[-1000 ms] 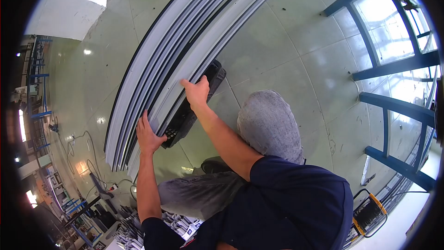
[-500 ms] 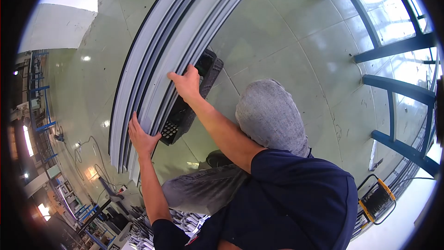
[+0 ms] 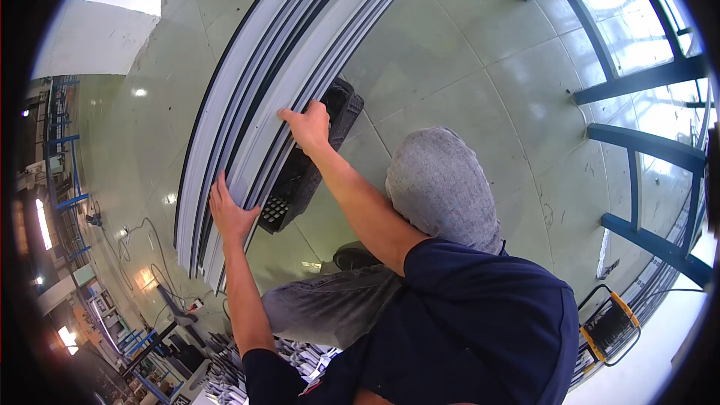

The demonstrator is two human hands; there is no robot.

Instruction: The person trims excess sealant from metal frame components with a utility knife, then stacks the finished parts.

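Note:
Several long pale-grey metal profiles (image 3: 225, 105) lie side by side, seeming curved in the wide view. My left hand (image 3: 233, 214) grips the nearest profile (image 3: 319, 67) close to its lower end, thumb on the near side and fingers over the far edge. Further up, my right hand (image 3: 309, 127) holds the same profile by its near edge, thumb on top and the other fingers partly hidden. A dark gap separates this profile from its neighbours. Beneath it is a black plastic crate (image 3: 346, 109), partly covered.
Blue metal frames (image 3: 637, 86) stand at the right on the green tiled floor (image 3: 465, 52). A yellow-and-black cable reel (image 3: 611, 326) is at lower right. Cables (image 3: 154, 247) trail across the floor at left. A white block (image 3: 105, 26) stands at upper left.
The nearest profile has shifted slightly to the right, away from the others, widening the dark gap. Its far end now shows at the top. Both hands keep their hold.

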